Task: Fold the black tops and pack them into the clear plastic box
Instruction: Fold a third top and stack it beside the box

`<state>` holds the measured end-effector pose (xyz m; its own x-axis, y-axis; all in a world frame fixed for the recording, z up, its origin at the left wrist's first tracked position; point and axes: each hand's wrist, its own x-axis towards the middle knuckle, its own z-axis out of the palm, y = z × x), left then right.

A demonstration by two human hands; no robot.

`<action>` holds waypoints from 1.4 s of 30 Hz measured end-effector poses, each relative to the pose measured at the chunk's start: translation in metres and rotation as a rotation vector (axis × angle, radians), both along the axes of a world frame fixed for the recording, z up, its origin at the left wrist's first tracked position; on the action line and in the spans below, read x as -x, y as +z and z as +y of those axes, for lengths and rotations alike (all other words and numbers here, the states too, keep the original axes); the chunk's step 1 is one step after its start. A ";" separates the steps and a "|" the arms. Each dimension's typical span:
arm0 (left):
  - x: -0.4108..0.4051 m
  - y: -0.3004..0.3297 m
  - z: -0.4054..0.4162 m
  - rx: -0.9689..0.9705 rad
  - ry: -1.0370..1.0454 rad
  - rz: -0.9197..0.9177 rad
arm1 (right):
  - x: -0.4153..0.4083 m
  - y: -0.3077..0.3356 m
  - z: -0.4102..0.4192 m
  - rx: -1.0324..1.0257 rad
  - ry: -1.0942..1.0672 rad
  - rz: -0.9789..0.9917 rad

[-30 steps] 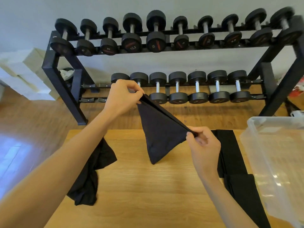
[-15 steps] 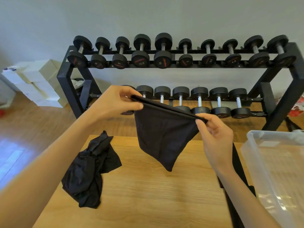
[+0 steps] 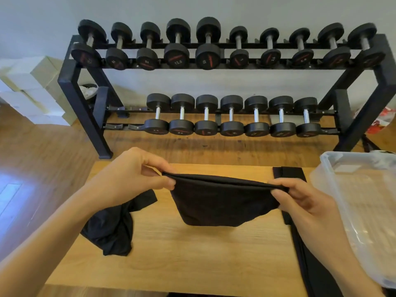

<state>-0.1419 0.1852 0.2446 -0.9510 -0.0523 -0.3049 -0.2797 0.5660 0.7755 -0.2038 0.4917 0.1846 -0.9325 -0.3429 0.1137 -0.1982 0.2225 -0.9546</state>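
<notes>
the left hand point(image 3: 130, 179) pinches one end of a black top point(image 3: 222, 202), thumb and fingers curled onto its upper edge. the right hand point(image 3: 300, 202) pinches the other end the same way, fingers bent round the hem. between the two hands the edge runs almost level and taut, and the rest of the cloth hangs down in a rounded pouch above the wooden table point(image 3: 192, 254); whether its lowest part touches the wood or hangs just clear is hard to tell from this angle.

a second black top point(image 3: 113, 228) lies crumpled on the left part of the table, under the left forearm, one corner reaching toward the held piece without touching it. on the right, dark folded cloth point(image 3: 289, 173) lies flat in a long strip running from the far edge toward the near edge, partly hidden by the right wrist and arm.

the clear plastic box point(image 3: 360, 202) sits at the right end of the table, just beside the folded strip, its open top facing up. its inside looks see-through, with glare on the near wall.

behind the table stands a black rack point(image 3: 85, 116) with two rows of dumbbells point(image 3: 206, 115) against a pale wall. pale boxes point(image 3: 30, 88) are stacked on the wooden floor to the left.
</notes>
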 end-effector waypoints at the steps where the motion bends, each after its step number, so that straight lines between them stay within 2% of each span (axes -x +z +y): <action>1: -0.004 0.001 0.000 -0.042 -0.018 -0.041 | -0.004 0.003 0.004 0.010 0.002 -0.039; 5: -0.009 0.002 -0.001 -0.233 -0.077 -0.189 | -0.009 0.016 0.015 0.003 0.108 -0.167; 7: -0.002 -0.009 -0.004 -0.256 -0.068 -0.240 | -0.002 0.014 0.013 -0.003 0.117 -0.222; 16: 0.061 -0.153 -0.009 -0.232 0.095 -0.354 | 0.075 -0.123 -0.020 -0.271 0.034 -0.457; 20: 0.087 -0.206 -0.005 -0.133 0.156 -0.289 | 0.110 -0.169 -0.033 -0.406 0.023 -0.375; 25: 0.116 -0.247 -0.005 -0.044 0.217 -0.228 | 0.142 -0.202 -0.051 -0.481 0.002 -0.291; 34: 0.164 -0.286 -0.017 -0.012 0.279 -0.267 | 0.185 -0.246 -0.076 -0.604 -0.022 -0.222; 42: 0.182 -0.310 -0.029 0.229 0.222 -0.154 | 0.203 -0.266 -0.092 -0.839 -0.028 -0.018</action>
<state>-0.3239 0.1558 -0.0657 -0.8524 -0.3365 -0.4002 -0.5194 0.6327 0.5744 -0.4070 0.4001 -0.0818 -0.9412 -0.2833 -0.1838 -0.1678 0.8646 -0.4735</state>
